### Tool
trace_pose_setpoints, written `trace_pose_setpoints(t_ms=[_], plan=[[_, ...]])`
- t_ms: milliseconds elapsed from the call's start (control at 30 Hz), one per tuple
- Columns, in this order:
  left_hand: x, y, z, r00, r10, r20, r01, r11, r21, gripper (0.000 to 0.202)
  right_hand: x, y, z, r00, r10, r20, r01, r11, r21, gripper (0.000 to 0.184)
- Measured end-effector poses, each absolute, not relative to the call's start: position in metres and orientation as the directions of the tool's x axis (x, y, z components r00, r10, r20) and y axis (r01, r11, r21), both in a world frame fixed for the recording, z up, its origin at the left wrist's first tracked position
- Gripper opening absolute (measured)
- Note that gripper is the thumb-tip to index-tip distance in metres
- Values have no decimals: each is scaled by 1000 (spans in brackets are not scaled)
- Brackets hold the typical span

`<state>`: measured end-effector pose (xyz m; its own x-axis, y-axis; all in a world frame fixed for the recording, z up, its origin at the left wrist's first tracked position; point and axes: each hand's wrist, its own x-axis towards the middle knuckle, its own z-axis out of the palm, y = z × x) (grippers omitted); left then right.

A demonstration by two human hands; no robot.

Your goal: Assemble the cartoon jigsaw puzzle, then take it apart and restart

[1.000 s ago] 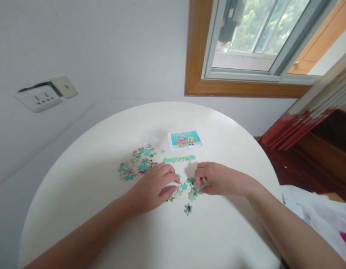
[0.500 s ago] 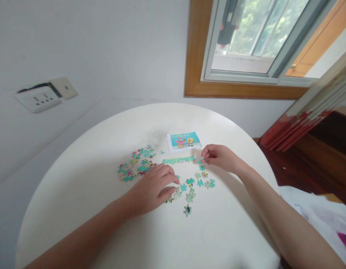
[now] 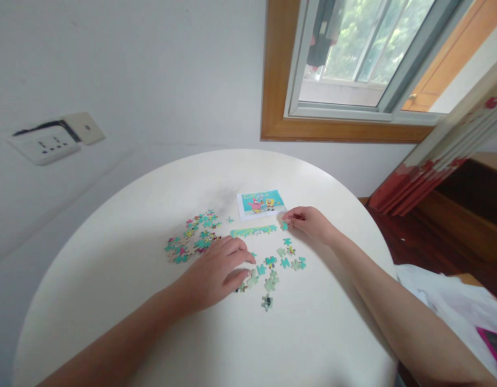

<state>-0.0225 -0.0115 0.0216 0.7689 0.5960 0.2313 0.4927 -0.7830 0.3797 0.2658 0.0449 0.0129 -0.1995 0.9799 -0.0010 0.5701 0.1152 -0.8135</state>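
Note:
My right hand (image 3: 308,221) is pinched on a small teal puzzle piece (image 3: 285,226) at the right end of a joined strip of pieces (image 3: 253,231). Just beyond them lies the cartoon reference picture (image 3: 260,203). My left hand (image 3: 216,273) rests on the round white table (image 3: 131,215) with its fingers curled over loose pieces near the centre; I cannot make out what lies under them. A few teal pieces (image 3: 286,258) are scattered between my hands, and one darker piece (image 3: 266,303) lies nearer to me.
A pile of mixed coloured pieces (image 3: 192,238) sits left of the strip. The wall with a socket plate (image 3: 44,143) is to the left, a wood-framed window (image 3: 345,70) behind. White cloth (image 3: 441,301) and a pink phone (image 3: 492,344) lie at the lower right.
My right hand left the loose pieces near the centre and carried one piece away from me to the right end of the strip. My left hand has stayed put.

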Motion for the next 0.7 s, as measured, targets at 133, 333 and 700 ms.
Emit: trace_pose_setpoints(t_ms=[133, 333, 700], plan=[[-24, -11, 22, 768, 597, 234, 496, -784, 374, 18, 273, 42, 19, -255, 964, -80, 601, 93, -794, 21], [-25, -9, 20, 762, 603, 236, 505, -781, 368, 19, 294, 36, 35, -335, 914, -228, 732, 99, -674, 21], [-27, -6, 17, 747, 612, 260, 508, -778, 369, 19, 284, -7, 73, -488, 799, -351, 837, 314, -449, 30]])
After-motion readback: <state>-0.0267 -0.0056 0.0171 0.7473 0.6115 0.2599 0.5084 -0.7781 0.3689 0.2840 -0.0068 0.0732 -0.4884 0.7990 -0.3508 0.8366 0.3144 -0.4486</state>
